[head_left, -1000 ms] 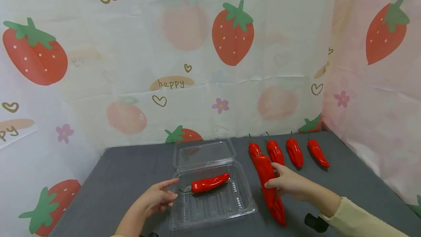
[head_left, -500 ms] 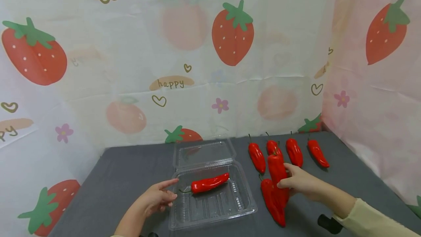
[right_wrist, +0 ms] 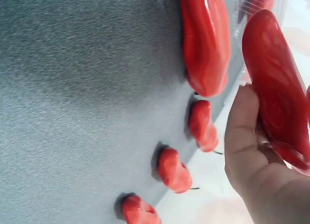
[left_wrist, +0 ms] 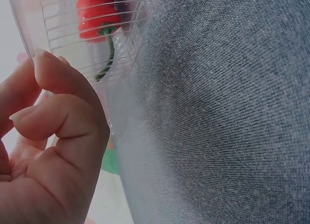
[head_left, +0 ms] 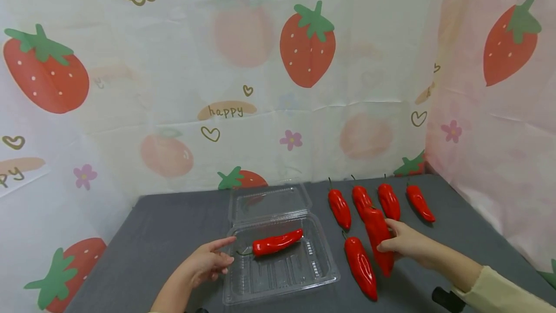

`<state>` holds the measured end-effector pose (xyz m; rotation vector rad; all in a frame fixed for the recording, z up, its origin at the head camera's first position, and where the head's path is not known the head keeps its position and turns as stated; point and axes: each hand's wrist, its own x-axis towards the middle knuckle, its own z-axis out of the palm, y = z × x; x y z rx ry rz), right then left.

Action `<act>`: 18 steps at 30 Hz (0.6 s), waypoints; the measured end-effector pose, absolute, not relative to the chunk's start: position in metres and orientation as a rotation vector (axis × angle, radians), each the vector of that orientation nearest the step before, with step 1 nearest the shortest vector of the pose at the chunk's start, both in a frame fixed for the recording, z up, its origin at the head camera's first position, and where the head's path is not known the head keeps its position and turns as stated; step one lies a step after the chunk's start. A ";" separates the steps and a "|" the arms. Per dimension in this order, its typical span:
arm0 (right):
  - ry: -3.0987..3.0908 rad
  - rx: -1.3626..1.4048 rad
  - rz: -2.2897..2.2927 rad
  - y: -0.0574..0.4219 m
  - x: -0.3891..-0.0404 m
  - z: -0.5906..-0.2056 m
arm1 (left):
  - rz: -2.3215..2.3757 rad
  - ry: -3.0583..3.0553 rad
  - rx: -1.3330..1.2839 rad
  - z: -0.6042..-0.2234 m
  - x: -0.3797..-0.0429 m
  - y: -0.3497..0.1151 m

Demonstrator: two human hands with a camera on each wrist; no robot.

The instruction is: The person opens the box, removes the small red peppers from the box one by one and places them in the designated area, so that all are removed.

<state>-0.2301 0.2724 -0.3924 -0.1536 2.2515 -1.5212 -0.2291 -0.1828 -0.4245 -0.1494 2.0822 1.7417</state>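
My right hand [head_left: 410, 243] grips a glossy red chili pepper [head_left: 377, 231] between thumb and fingers, its stem end pointing away from me. In the right wrist view this held chili pepper [right_wrist: 276, 78] is tilted above the grey table. A second red chili pepper [head_left: 361, 267] lies on the table just left of it. At the left rim of a clear plastic clamshell box [head_left: 278, 277] is my left hand [head_left: 206, 262], index finger extended to the rim and the other fingers loosely bent. One red chili pepper [head_left: 278, 243] with a green stem lies inside the box.
Behind the box its clear lid [head_left: 270, 203] lies folded back. Several more red peppers stand in a row at the back right, including one at the far right [head_left: 420, 203]. A strawberry-printed cloth [head_left: 304, 110] hangs behind the grey table [head_left: 173, 226].
My right hand has carried its pepper to the right and slightly toward me, uncovering the pepper on the table and those behind. My left hand has stayed at the box rim.
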 end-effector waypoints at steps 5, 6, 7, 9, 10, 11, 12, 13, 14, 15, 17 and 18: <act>2.264 -0.128 -1.508 0.277 -0.231 -0.395 | 1.735 2.091 -0.156 -0.426 -0.230 -0.183; 2.264 -0.126 -1.507 0.278 -0.231 -0.396 | 1.734 2.093 -0.162 -0.426 -0.230 -0.183; 2.263 -0.127 -1.507 0.279 -0.231 -0.397 | 1.733 2.093 -0.167 -0.426 -0.230 -0.183; 2.267 -0.121 -1.499 0.280 -0.231 -0.398 | 1.731 2.094 -0.174 -0.427 -0.231 -0.183; 2.268 -0.123 -1.495 0.281 -0.230 -0.399 | 1.729 2.095 -0.176 -0.427 -0.231 -0.183; 2.268 -0.124 -1.490 0.282 -0.230 -0.400 | 1.729 2.095 -0.178 -0.427 -0.231 -0.183; 2.267 -0.125 -1.487 0.284 -0.230 -0.401 | 1.728 2.094 -0.181 -0.427 -0.231 -0.183; 2.268 -0.124 -1.483 0.285 -0.230 -0.402 | 1.726 2.094 -0.180 -0.428 -0.231 -0.183; 2.265 -0.123 -1.481 0.286 -0.230 -0.403 | 1.726 2.094 -0.179 -0.428 -0.232 -0.183; 2.261 -0.125 -1.481 0.287 -0.230 -0.403 | 1.725 2.094 -0.180 -0.428 -0.232 -0.183; 2.247 -0.124 -1.483 0.289 -0.230 -0.405 | 1.725 2.093 -0.177 -0.428 -0.232 -0.183; 2.242 -0.121 -1.482 0.290 -0.230 -0.405 | 1.724 2.094 -0.176 -0.428 -0.232 -0.184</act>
